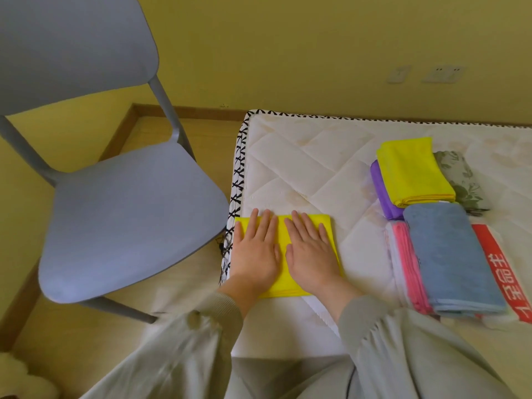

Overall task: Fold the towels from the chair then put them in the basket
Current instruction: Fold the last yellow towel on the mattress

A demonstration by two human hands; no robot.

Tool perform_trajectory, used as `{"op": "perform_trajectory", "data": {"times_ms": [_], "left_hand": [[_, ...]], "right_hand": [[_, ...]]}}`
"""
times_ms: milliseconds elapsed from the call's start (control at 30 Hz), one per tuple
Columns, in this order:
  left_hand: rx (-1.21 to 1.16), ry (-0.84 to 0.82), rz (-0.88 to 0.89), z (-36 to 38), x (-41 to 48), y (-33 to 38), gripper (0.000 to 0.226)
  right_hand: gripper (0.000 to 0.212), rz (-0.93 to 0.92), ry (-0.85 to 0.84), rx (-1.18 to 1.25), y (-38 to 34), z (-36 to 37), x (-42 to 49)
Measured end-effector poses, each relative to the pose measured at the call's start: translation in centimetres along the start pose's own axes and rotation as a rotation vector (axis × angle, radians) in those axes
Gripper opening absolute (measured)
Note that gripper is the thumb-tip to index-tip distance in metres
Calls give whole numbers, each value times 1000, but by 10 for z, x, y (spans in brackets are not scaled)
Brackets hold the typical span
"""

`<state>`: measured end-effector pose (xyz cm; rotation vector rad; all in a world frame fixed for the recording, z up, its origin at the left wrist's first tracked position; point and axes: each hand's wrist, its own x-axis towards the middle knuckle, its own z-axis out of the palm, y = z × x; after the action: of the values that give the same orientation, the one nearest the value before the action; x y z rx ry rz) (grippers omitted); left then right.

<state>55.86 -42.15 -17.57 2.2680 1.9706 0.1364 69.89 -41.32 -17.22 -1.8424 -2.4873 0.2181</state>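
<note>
Fingers (266,226) lie straight and close together, slightly fanned, pressing flat on the yellow towel (282,286). The left hand (254,251) and right hand (312,251) sit side by side, probably smoothing the fold so its crease holds. The towel rests at the near left corner of the mattress (302,174), just beside the chair (129,214). Further right, folded towels (449,254) lie stacked, likely awaiting the basket, which I cannot make out.
</note>
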Motion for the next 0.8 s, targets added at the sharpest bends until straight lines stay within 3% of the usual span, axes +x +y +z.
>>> {"op": "perform_trajectory", "data": {"times_ms": [233, 467, 567, 700, 800], "left_hand": [[-19, -27, -49, 1, -3, 0, 61], [-35, -55, -109, 0, -8, -5, 63], [-30, -60, -106, 1, -8, -4, 63], [-6, -59, -105, 5, -8, -6, 63], [-9, -56, -103, 6, -6, -5, 63]], "right_hand": [[61, 48, -47, -94, 22, 5, -2], [61, 192, -102, -26, 28, 0, -1], [57, 265, -24, 160, 26, -8, 1], [53, 493, 162, 386, 28, -26, 5], [37, 676, 37, 600, 34, -32, 8]]}}
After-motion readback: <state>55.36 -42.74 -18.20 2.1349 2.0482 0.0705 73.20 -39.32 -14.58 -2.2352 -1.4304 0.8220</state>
